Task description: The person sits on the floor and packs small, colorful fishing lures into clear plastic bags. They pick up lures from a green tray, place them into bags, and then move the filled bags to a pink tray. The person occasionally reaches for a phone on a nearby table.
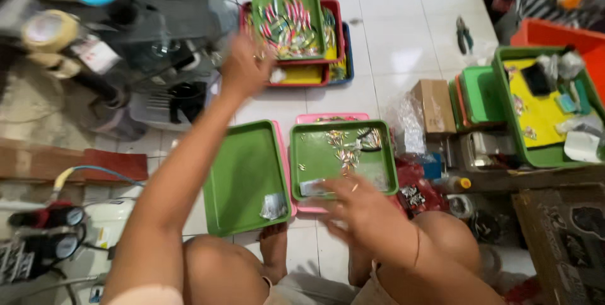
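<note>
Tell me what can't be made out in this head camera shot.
- Left hand: motion blur hides its fingers and any grip.
- Right hand: blurred too, over the near edge of the middle green tray.
- Small shiny pieces in that tray: too small to identify.
- Lower trays under the far green tray: mostly covered by it.

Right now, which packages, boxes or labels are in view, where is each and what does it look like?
Brown cardboard box: upright, right of the middle green tray.
Small silvery foil packet: on the near-empty green plastic tray, near corner.
Crumpled clear plastic bag: against the box's left side.
White tag with red marks: far left, below a tape roll.
</note>
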